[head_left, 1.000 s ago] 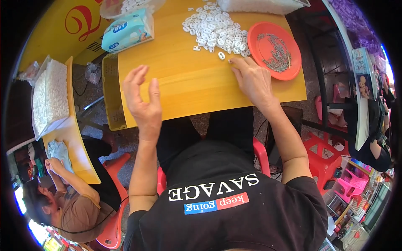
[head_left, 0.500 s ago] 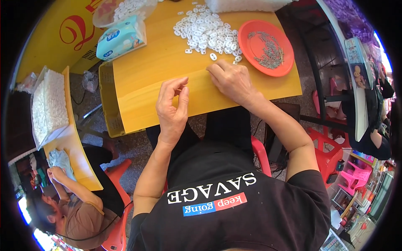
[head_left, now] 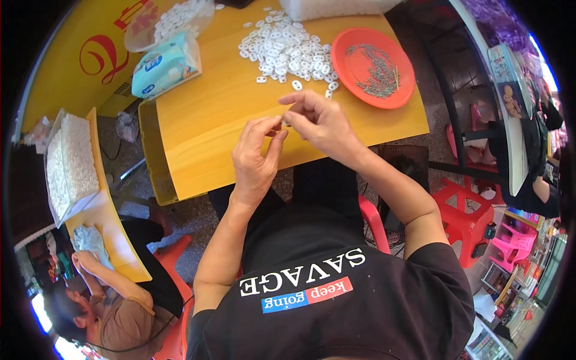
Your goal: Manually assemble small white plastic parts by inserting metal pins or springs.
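Note:
My left hand (head_left: pixel 255 157) and my right hand (head_left: pixel 327 127) meet above the near part of the yellow table. A small white plastic piece (head_left: pixel 285 122) shows between their fingertips, mostly hidden. Both hands pinch it between thumb and finger. Beyond them lies a heap of white oval two-hole pieces (head_left: pixel 287 51), with one loose piece (head_left: pixel 297 85) just past my right hand. To the right, a red plastic plate (head_left: pixel 342 72) holds many small grey metal pins (head_left: pixel 381 72).
On the table's (head_left: pixel 210 129) left stand a blue tissue pack (head_left: pixel 168 66) and a clear bag of white pieces (head_left: pixel 180 21). A yellow crate (head_left: pixel 157 168) sits beneath its left edge. Another person (head_left: pixel 114 300) works at a side table, lower left. Red stools (head_left: pixel 462 216) stand at right.
My right hand has come in from near the white heap, and my left hand has shifted toward it. Their fingertips now meet around a small white piece.

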A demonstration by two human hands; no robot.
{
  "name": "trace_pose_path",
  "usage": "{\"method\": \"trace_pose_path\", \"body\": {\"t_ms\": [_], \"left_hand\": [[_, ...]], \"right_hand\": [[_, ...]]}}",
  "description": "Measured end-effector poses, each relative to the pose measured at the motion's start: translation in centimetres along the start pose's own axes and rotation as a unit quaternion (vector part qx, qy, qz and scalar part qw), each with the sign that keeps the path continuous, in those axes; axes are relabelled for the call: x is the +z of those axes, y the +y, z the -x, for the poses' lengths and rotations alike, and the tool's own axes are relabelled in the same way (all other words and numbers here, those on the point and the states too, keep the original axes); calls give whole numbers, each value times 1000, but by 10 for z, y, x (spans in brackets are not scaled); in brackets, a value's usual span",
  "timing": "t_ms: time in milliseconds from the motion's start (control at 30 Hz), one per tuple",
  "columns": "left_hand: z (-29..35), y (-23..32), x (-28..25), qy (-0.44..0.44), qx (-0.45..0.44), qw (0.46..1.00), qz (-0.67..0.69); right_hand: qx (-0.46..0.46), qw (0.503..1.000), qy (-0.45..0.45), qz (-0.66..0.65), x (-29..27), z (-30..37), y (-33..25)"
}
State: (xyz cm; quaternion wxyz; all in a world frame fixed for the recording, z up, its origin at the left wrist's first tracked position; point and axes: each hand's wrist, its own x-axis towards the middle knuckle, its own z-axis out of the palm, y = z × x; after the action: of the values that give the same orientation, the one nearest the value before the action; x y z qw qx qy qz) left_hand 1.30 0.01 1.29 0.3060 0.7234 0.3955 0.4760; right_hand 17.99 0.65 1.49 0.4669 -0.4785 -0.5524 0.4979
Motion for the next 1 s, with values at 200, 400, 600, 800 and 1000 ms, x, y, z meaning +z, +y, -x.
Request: {"method": "trace_pose_path", "body": {"t_ms": [200,400,600,800,1000], "left_hand": [[0,-7,5,28,-9,998,53],[6,0,9,18,-154,957,244],[5,-13,-2,20,-232,930,283],[6,-23,0,18,-236,922,305],[6,-23,-2,4,-236,923,303]], "right_hand": [[40,998,-14,-50,0,5,-16],[-81,995,21,54,-8,9,-17],[-193,908,144,344,-93,-16,-24],[-77,847,201,487,-169,-28,-8],[-29,823,148,548,-171,-38,0]]}}
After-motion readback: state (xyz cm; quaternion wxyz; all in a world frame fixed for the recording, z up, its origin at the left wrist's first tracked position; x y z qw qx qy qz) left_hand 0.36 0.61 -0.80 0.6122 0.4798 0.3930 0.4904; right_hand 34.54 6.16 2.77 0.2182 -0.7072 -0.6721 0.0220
